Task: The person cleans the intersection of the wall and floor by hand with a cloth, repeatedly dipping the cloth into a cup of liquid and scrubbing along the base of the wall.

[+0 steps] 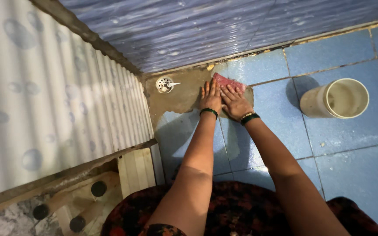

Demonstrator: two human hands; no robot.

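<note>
left hand (211, 97) flat, fingers spread, pressing near edge of red scrub pad (228, 81) | right hand (235, 103) same, palm down, not gripping | pad sits on wet blue floor tile (276, 109) by the drain (164, 85) | looks soft, light, soggy, probably slippery; best pinched by its free far edge

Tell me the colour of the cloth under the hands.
The cloth is red-pink, shown in the head view.
</note>
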